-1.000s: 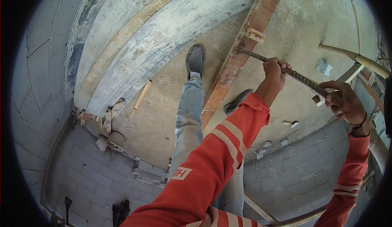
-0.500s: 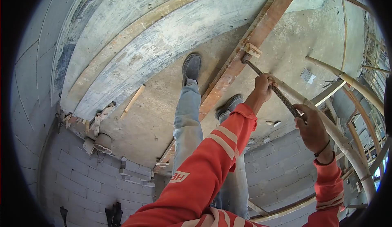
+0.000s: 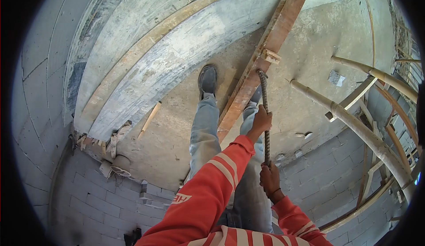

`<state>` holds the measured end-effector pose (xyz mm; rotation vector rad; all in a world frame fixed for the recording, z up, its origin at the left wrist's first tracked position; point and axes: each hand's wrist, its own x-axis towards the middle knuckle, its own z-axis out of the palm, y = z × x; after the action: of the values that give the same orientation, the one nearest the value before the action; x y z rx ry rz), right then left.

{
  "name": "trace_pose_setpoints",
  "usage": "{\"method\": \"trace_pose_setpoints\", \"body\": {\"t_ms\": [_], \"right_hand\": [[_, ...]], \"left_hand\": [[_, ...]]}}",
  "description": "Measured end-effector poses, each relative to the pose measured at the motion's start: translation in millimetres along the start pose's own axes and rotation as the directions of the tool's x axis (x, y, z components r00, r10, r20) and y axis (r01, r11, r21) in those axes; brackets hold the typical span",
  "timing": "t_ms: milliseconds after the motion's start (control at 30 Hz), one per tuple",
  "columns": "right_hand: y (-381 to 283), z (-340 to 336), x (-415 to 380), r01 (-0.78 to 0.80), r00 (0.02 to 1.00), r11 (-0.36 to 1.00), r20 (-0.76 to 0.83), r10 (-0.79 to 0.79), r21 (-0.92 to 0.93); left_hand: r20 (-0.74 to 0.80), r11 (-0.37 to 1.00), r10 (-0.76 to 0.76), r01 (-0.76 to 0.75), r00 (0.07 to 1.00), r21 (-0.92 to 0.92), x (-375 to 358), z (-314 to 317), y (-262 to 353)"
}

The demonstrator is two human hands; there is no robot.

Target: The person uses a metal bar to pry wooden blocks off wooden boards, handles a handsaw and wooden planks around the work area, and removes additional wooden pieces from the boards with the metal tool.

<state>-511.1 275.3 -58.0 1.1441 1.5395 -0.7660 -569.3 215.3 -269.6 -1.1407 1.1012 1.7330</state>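
A ribbed steel bar (image 3: 264, 91) with a bent tip is in both my hands, running almost straight up the view. Its hooked end rests at the edge of a long reddish-brown wooden beam (image 3: 252, 80), just below a small wooden block (image 3: 271, 56) on that beam. My left hand (image 3: 262, 118) is wrapped round the bar's middle. Lower down, near my body, my right hand (image 3: 270, 178) is closed round the bar's near end. My shoe (image 3: 207, 81) stands left of the beam; my other foot is partly hidden behind it.
Large curved grey panels (image 3: 186, 51) lean at the upper left. Bamboo poles (image 3: 354, 122) and timber framing cross the right side. A loose wooden stick (image 3: 149, 120) and a small grey block (image 3: 336, 78) lie on the concrete floor. Grey block walls (image 3: 97, 201) border it.
The bar has swung from slanting down to the right to nearly vertical in view. Both hands moved left and toward my body with it, the right one farthest. The view shifted slightly.
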Motion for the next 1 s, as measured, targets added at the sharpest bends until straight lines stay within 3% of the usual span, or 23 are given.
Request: {"method": "trace_pose_setpoints", "body": {"t_ms": [33,67,100,133,167,233,300,333,400,433,500,533,567,600,633,700,733,800,867,967,1000], "right_hand": [[10,9,0,0.068,0.996,0.996,-0.059,-0.072,-0.061],[18,13,0,0.067,0.996,0.997,-0.05,-0.069,-0.049],[31,13,-3,0.19,0.98,0.982,-0.051,-0.19,-0.01],[37,12,-6,0.316,0.947,0.949,-0.064,-0.315,0.012],[36,8,-5,0.318,0.947,0.948,-0.054,-0.316,0.024],[21,-5,-2,0.476,0.879,0.855,-0.088,-0.468,0.206],[-11,-21,21,0.602,0.796,0.762,-0.104,-0.596,0.236],[-26,-28,37,0.645,0.757,0.713,-0.101,-0.646,0.276],[-54,-34,72,0.714,0.678,0.614,-0.112,-0.726,0.336],[-54,-35,87,0.71,0.682,0.617,-0.114,-0.722,0.34],[-52,-34,113,0.621,0.727,0.681,0.041,-0.685,0.388],[-52,-33,106,0.308,0.897,0.828,0.149,-0.417,0.468],[-42,-29,92,-0.051,0.953,0.864,0.284,-0.108,0.501],[-18,-21,94,-0.227,0.942,0.819,0.332,0.048,0.526],[-11,-16,85,-0.027,0.985,0.888,0.163,-0.054,0.459],[-22,-38,74,-0.24,0.925,0.795,0.38,0.013,0.557],[-28,-44,67,-0.257,0.922,0.788,0.386,0.027,0.559],[-42,-61,58,-0.109,0.935,0.871,0.346,-0.073,0.478],[-52,-75,49,-0.073,0.955,0.869,0.287,-0.081,0.49],[-53,-74,32,-0.014,0.973,0.878,0.207,-0.097,0.479],[-45,-67,29,0.164,0.972,0.871,0.076,-0.223,0.463]], "left_hand": [[-0.007,1.0,0.0,0.001,1.0,0.011,-7,-1,0],[-0.143,0.973,0.205,-0.187,0.968,0.133,-14,-1,1],[-0.235,0.894,0.41,-0.338,0.881,0.293,-28,5,1],[-0.209,0.901,0.416,-0.372,0.885,0.223,-47,9,24],[-0.188,0.902,0.428,-0.405,0.884,0.149,-67,14,57],[-0.09,0.86,0.51,-0.506,0.855,0.066,-92,30,109],[-0.093,0.727,0.686,-0.684,0.721,0.055,-102,52,152],[-0.083,0.726,0.688,-0.685,0.721,0.06,-100,61,167],[-0.12,0.562,0.827,-0.81,0.549,0.168,-86,77,186],[-0.117,0.566,0.824,-0.806,0.554,0.171,-69,80,180],[-0.145,0.475,0.872,-0.732,0.468,0.489,-25,73,146],[-0.187,0.591,0.78,-0.606,0.597,0.532,10,64,101],[-0.237,0.686,0.665,-0.455,0.708,0.567,36,54,63],[-0.223,0.673,0.601,-0.335,0.768,0.66,28,54,48],[-0.224,0.641,0.528,-0.212,0.819,0.738,17,57,41],[-0.254,0.673,0.545,-0.236,0.799,0.701,21,64,52],[-0.281,0.717,0.535,-0.253,0.797,0.65,16,68,49],[-0.294,0.755,0.506,-0.251,0.811,0.606,15,79,54],[-0.304,0.782,0.503,-0.275,0.809,0.56,13,89,69],[-0.253,0.873,0.375,-0.247,0.892,0.421,-12,98,93],[-0.162,0.865,0.441,-0.371,0.883,0.337,-29,101,108]]}}
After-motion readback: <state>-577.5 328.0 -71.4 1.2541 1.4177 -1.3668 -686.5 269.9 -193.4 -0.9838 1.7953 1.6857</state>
